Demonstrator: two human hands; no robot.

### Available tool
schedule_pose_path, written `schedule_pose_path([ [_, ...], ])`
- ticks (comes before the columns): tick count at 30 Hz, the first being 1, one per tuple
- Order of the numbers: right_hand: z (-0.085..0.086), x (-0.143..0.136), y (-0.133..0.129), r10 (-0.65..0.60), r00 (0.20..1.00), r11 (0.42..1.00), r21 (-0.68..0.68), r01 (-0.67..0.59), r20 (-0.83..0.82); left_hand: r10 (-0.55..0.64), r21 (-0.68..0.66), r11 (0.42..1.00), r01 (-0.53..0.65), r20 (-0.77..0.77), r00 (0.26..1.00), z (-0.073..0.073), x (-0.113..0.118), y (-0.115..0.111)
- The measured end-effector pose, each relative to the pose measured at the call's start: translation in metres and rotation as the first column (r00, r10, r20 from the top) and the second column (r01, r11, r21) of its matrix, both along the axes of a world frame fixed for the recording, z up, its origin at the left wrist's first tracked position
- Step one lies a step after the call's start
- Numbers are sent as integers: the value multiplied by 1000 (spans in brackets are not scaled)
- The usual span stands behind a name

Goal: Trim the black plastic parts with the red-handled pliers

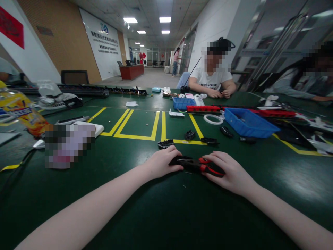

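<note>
Low over the green table, my right hand (229, 170) is closed round the red and black handles of a pair of pliers (212, 169). The pliers' jaws point left, toward my left hand (163, 162). Between the fingers and thumb of that hand is a small black plastic part (177, 160), partly hidden, and the jaws reach it. Just beyond my left hand lies another black plastic piece (165, 143). More black pieces, a bulky one (189, 134) and a flatter one (210, 141), rest near the yellow tape lines. Thin slivers lie on the table below the pliers.
To the right stands a blue bin (247, 123), with a white tape ring (213, 119) beside it. A smaller blue bin (183, 103) and red strips (203, 108) lie farther back. At left are an orange drink bottle (26, 111) and a phone-like item (70, 146). A co-worker (213, 78) sits opposite.
</note>
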State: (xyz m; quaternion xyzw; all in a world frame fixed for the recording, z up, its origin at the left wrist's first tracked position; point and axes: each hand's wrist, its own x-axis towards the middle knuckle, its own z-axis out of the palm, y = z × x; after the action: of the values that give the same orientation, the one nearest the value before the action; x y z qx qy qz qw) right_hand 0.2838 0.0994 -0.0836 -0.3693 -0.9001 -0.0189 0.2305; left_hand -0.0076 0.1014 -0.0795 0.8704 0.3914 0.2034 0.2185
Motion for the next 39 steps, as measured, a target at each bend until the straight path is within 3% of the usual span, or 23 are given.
schedule_pose_path([
  [39, 2, 0, 1, 56, 997, 992, 111, -62, 58, -17, 22, 1000, 17, -14, 1000, -3, 1, 3],
])
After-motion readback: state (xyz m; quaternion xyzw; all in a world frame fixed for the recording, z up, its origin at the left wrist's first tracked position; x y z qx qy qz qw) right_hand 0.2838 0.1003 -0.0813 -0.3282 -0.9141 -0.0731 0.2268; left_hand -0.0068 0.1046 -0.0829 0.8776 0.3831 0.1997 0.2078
